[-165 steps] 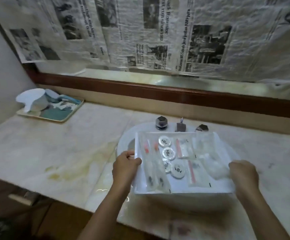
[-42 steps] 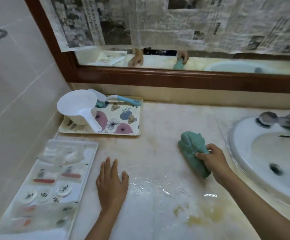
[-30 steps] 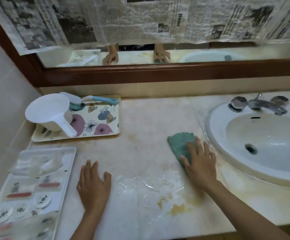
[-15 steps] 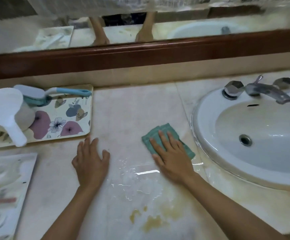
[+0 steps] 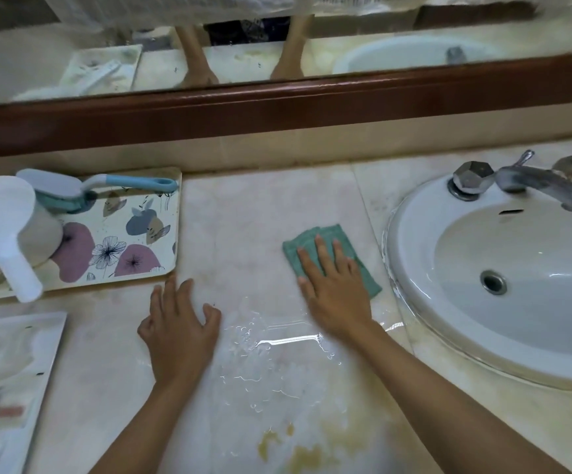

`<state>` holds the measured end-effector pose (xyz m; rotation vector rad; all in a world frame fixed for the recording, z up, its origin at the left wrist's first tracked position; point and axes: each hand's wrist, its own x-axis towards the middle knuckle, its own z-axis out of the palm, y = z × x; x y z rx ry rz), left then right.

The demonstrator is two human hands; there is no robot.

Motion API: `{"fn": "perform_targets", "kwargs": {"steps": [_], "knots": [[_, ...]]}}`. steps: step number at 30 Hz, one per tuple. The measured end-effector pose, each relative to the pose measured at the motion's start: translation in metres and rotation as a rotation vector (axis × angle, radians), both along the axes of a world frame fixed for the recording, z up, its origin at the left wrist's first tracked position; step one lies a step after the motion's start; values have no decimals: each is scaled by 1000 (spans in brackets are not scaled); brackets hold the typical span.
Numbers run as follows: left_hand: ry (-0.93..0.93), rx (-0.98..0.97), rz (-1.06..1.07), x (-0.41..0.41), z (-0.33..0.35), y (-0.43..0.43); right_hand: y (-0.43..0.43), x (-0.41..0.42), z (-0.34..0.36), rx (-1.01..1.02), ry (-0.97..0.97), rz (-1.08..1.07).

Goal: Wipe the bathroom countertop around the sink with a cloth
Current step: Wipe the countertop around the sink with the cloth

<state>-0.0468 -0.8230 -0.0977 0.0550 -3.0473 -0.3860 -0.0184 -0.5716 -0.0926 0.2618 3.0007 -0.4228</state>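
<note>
My right hand [image 5: 335, 292] lies palm down on the green cloth [image 5: 306, 239], fingers [image 5: 320, 248] straight and slightly spread, pressing it flat. No pinch, no curl. The cloth is folded and sits on the countertop [image 5: 250, 217] just left of the sink [image 5: 411, 213]; its near-right corner pokes out beside my wrist, close to the sink rim but not on it.

My left hand [image 5: 180, 330] is palm down on bare counter, well left of the cloth and holding nothing. Its fingers [image 5: 170, 295] are stretched forward and lightly fanned, thumb out to the right. Edges blur a little, so I cannot tell if the tips press hard.

A water puddle [image 5: 270, 340] with bright glare lies between and just in front of both hands. A yellow stain [image 5: 298, 449] sits nearer me, by my right forearm.

A floral tray [image 5: 120, 213] sits back left, carrying a white scoop [image 5: 0, 220] and a brush [image 5: 130, 182] with a blue handle. A clear tray [image 5: 14, 364] of small packets lies at the far left edge, blurry. The faucet [image 5: 544, 183] sits at the back of the sink. A brown mirror frame [image 5: 277, 111] runs along the wall, with both forearms reflected above it.
</note>
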Motion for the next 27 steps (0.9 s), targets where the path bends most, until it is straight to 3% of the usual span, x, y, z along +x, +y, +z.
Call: {"fn": "perform_targets", "kwargs": {"steps": [4,11,17,21,23,27], "knots": [[1,1,0,0,-1,-1,21,32,-1,20,5,-8],[22,-8,2,-1,-2,0,39,-47,0,66,-81,-263],[37,4,2,0,-4,-2,-40,32,-2,4,-22,17],[22,11,-4,0,-3,-2,-23,101,0,22,13,239],[20,14,-5,0,-3,-3,10,103,-1,62,36,252],[28,-2,-5,0,-4,-2,43,56,-3,100,-44,80]]}}
